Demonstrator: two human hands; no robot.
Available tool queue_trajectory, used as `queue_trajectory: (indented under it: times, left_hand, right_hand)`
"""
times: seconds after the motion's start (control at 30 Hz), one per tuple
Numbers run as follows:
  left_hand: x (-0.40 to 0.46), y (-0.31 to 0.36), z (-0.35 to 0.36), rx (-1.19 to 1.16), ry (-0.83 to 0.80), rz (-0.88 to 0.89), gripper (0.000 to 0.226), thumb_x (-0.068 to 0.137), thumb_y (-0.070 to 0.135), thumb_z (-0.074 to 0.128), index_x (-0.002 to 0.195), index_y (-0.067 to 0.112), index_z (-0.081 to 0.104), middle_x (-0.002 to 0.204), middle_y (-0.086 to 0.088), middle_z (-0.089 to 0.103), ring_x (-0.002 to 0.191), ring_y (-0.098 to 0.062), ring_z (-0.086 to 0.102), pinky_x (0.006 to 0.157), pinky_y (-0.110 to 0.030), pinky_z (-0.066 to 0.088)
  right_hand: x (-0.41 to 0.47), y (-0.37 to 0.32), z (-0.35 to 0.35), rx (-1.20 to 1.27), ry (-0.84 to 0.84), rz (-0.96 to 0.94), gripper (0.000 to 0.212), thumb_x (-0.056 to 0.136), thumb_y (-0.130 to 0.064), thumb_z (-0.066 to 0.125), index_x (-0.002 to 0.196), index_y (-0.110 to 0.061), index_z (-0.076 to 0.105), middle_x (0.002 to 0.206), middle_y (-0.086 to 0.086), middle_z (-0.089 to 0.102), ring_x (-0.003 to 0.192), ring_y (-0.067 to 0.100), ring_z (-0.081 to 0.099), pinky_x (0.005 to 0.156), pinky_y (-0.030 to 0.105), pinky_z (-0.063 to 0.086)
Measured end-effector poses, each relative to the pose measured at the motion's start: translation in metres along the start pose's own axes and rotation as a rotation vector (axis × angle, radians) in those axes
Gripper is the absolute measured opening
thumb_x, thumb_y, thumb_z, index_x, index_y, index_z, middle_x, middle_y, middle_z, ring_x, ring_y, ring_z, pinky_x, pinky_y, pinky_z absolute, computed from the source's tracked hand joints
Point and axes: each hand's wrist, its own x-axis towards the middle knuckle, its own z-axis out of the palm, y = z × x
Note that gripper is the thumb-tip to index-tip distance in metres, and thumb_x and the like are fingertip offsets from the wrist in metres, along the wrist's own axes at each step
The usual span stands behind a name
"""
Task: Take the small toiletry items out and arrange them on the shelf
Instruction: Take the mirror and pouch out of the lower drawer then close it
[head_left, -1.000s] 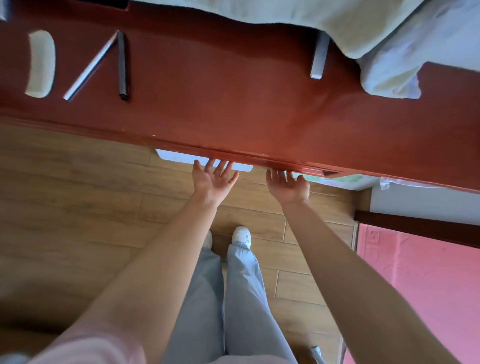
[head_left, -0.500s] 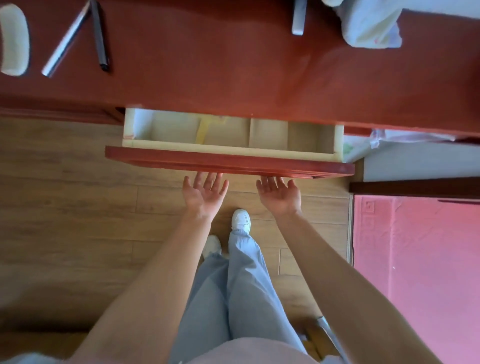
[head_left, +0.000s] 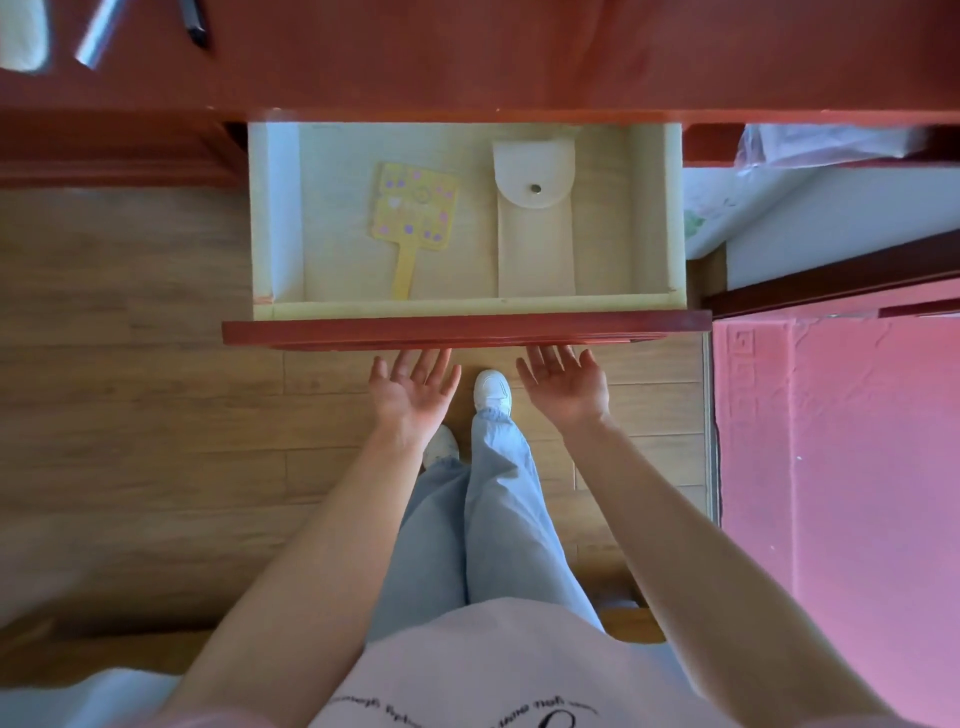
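Above a wood-plank floor, a red counter has its drawer pulled out, holding a yellow paddle beside a white snap pouch, while the left hand and right hand lie palm-up under its front, fingers straight, holding nothing.

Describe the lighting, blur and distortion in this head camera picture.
Head view: soft daylight, no harsh glare; wide-angle stretch swells the forearms; the silver tube at the top left corner is blurred; the open cream-lined wooden drawer and yellow paddle-shaped card stay sharp.
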Motion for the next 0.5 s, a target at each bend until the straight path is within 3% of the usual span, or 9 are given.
queue_trajectory:
  times: [0.13, 0.27, 0.4, 0.5]
  left_hand:
    - [-0.013, 0.003, -0.009, 0.395, -0.020, 0.032, 0.045, 0.103, 0.038, 0.027, 0.139, 0.016, 0.042, 0.132, -0.010, 0.057, 0.122, -0.030, 0.053, 0.102, -0.045, 0.040]
    - [-0.042, 0.012, -0.011, 0.947, -0.082, 0.144, 0.038, 0.102, 0.033, 0.038, 0.136, 0.018, 0.046, 0.130, -0.005, 0.058, 0.119, -0.024, 0.056, 0.102, -0.041, 0.043]
    - [-0.089, 0.025, -0.008, 1.432, -0.300, 0.439, 0.037, 0.100, 0.034, 0.043, 0.134, 0.023, 0.049, 0.130, 0.006, 0.057, 0.119, -0.009, 0.052, 0.097, -0.023, 0.040]
    - [-0.119, 0.033, -0.001, 1.723, -0.426, 0.786, 0.037, 0.099, 0.031, 0.046, 0.134, 0.022, 0.050, 0.128, 0.012, 0.056, 0.117, 0.000, 0.050, 0.097, -0.017, 0.036]
  right_hand:
    - [-0.020, 0.003, -0.016, -0.443, -0.042, -0.019, 0.044, 0.103, -0.042, 0.025, 0.128, -0.015, 0.050, 0.123, 0.004, 0.061, 0.123, 0.021, 0.051, 0.103, 0.037, 0.037]
    - [-0.059, 0.005, -0.021, -0.984, -0.050, -0.268, 0.033, 0.101, -0.039, 0.037, 0.117, -0.021, 0.059, 0.121, 0.003, 0.064, 0.114, 0.015, 0.058, 0.107, 0.036, 0.039]
    - [-0.099, -0.003, -0.019, -1.256, -0.134, -0.545, 0.027, 0.096, -0.046, 0.044, 0.110, -0.036, 0.065, 0.112, -0.008, 0.068, 0.112, 0.006, 0.058, 0.100, 0.030, 0.042]
    - [-0.127, -0.013, -0.004, -1.397, -0.140, -0.719, 0.027, 0.098, -0.039, 0.046, 0.116, -0.031, 0.064, 0.108, -0.016, 0.067, 0.103, -0.007, 0.057, 0.089, 0.014, 0.041]
